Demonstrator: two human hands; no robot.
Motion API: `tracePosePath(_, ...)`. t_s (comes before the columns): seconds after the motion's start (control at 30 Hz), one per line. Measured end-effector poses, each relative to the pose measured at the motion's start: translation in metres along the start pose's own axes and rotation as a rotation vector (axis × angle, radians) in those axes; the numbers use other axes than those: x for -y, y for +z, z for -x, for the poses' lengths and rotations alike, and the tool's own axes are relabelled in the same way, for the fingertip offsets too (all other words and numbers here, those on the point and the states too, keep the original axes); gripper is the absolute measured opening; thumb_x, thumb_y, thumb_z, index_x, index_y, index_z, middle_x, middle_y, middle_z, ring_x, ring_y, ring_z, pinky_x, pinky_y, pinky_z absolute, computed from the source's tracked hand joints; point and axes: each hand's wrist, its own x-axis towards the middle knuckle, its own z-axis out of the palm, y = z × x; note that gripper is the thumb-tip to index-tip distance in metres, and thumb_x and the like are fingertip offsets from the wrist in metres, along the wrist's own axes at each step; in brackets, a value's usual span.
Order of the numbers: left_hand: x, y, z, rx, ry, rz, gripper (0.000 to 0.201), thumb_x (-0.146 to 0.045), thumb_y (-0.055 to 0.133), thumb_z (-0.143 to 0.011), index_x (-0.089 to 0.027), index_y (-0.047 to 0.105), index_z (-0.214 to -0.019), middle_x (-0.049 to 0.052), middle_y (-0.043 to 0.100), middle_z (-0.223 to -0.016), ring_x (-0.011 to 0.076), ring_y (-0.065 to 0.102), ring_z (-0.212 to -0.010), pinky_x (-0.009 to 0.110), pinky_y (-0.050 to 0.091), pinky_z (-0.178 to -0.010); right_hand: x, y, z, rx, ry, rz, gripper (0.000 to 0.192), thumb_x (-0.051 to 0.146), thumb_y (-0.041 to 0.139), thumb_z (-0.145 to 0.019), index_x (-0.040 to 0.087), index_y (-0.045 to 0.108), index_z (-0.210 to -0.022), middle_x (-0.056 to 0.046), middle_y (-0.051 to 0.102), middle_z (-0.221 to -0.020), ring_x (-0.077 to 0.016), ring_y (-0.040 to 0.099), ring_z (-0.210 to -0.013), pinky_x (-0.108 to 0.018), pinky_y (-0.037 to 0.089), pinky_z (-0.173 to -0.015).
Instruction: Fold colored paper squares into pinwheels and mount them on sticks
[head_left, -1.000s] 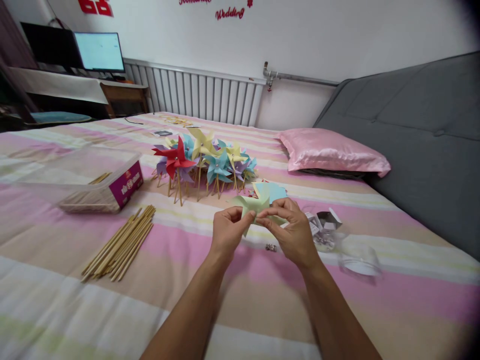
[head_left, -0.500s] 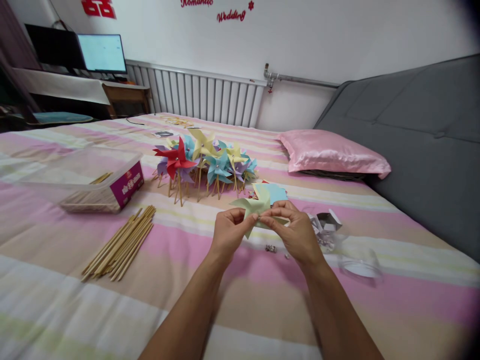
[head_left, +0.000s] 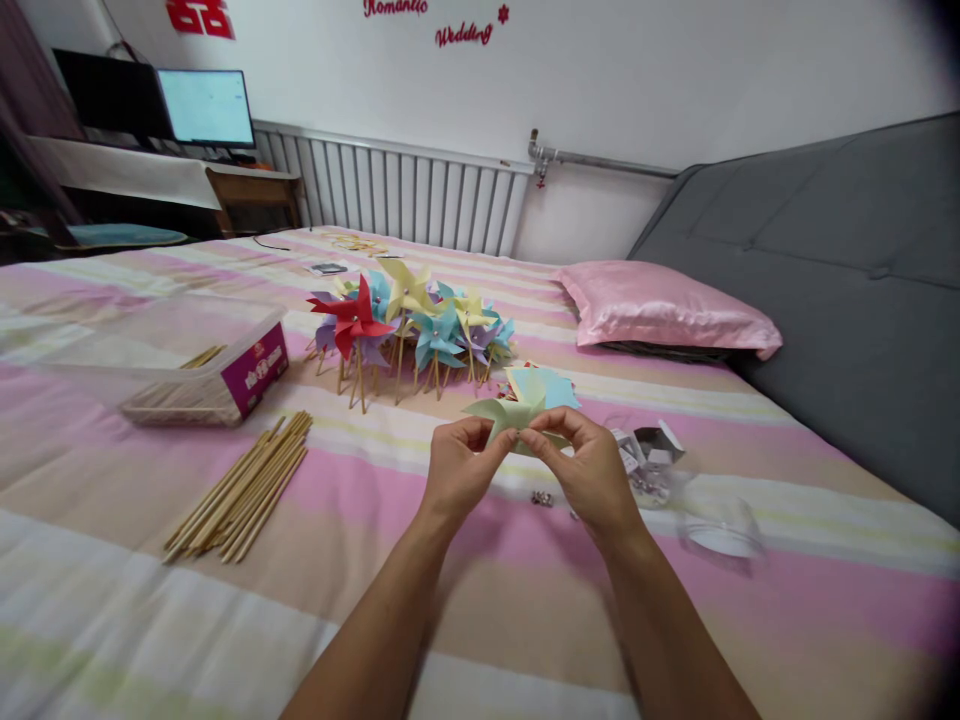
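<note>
Both my hands hold one pale green paper pinwheel head (head_left: 501, 411) above the striped bed (head_left: 480, 590). My left hand (head_left: 457, 468) pinches its left side. My right hand (head_left: 589, 470) pinches its middle from the right. Just behind lies a small stack of coloured paper squares (head_left: 551, 385). A few small metal pins (head_left: 541, 497) lie on the sheet below my hands. A bundle of wooden sticks (head_left: 244, 485) lies to the left. Several finished pinwheels (head_left: 405, 325) on sticks are heaped farther back.
A clear plastic box (head_left: 161, 360) with a purple label holds more sticks at the left. A clear lid (head_left: 720, 520) and a crumpled clear packet (head_left: 651, 455) lie to the right. A pink pillow (head_left: 660, 310) and grey headboard (head_left: 840, 280) are at the right.
My hands have turned and flattened the pale green pinwheel slightly, with the fingertips closing on its middle. Nothing else on the bed has moved.
</note>
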Motion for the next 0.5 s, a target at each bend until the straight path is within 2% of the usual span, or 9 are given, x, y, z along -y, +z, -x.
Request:
tracePosePath(0.13,0.0001,0.0004,-0.0003,-0.002,0.026,0.006,0.028,-0.034,0.068,-0.070,-0.014,0.056,-0.054,-0.005,0.040,-0.050,0.0069,0.033,-0.049,0.021,0.025,-0.046,-0.0017,0.0031,0.0005,-0.050,0.051,-0.161,0.032,0.033,0.073,-0.068,0.023,0.048,-0.086,0.001,0.063,-0.080,-0.0177,0.062,-0.080,-0.031,0.048,-0.072)
tracePosePath(0.27,-0.0033,0.0010,0.0004,0.002,0.037,0.016,0.024,-0.033,0.068,-0.070,-0.013,0.061,-0.058,-0.004,0.044,-0.051,0.0069,0.036,-0.050,0.021,0.029,-0.047,-0.0011,0.0052,0.0005,-0.019,0.105,-0.226,0.045,0.034,0.073,-0.069,0.022,0.048,-0.105,-0.003,0.069,-0.086,-0.0208,0.065,-0.084,-0.036,0.050,-0.076)
tracePosePath(0.33,-0.0048,0.0012,0.0009,-0.008,0.046,0.005,0.023,-0.032,0.069,-0.069,-0.013,0.063,-0.059,-0.003,0.048,-0.052,0.0076,0.039,-0.051,0.021,0.032,-0.049,-0.0006,0.0048,0.0003,0.029,0.078,-0.212,0.041,0.035,0.070,-0.072,0.021,0.055,-0.107,-0.006,0.069,-0.092,-0.0219,0.064,-0.090,-0.038,0.049,-0.082)
tracePosePath(0.43,-0.0068,0.0015,0.0016,-0.019,0.064,-0.020,0.020,-0.031,0.069,-0.069,-0.013,0.064,-0.060,-0.001,0.054,-0.054,0.0099,0.047,-0.054,0.022,0.038,-0.054,-0.0006,0.0030,-0.0001,0.094,0.038,-0.156,0.026,0.034,0.065,-0.077,0.019,0.065,-0.099,-0.007,0.070,-0.096,-0.0230,0.062,-0.096,-0.039,0.046,-0.088)
tracePosePath(0.5,-0.0079,0.0018,0.0020,-0.029,0.080,-0.040,0.018,-0.029,0.068,-0.069,-0.013,0.065,-0.061,0.000,0.058,-0.056,0.0111,0.050,-0.056,0.023,0.040,-0.056,-0.0015,0.0019,-0.0002,0.114,0.042,-0.140,0.024,0.034,0.064,-0.078,0.019,0.068,-0.096,-0.006,0.070,-0.096,-0.0234,0.062,-0.096,-0.039,0.045,-0.089)
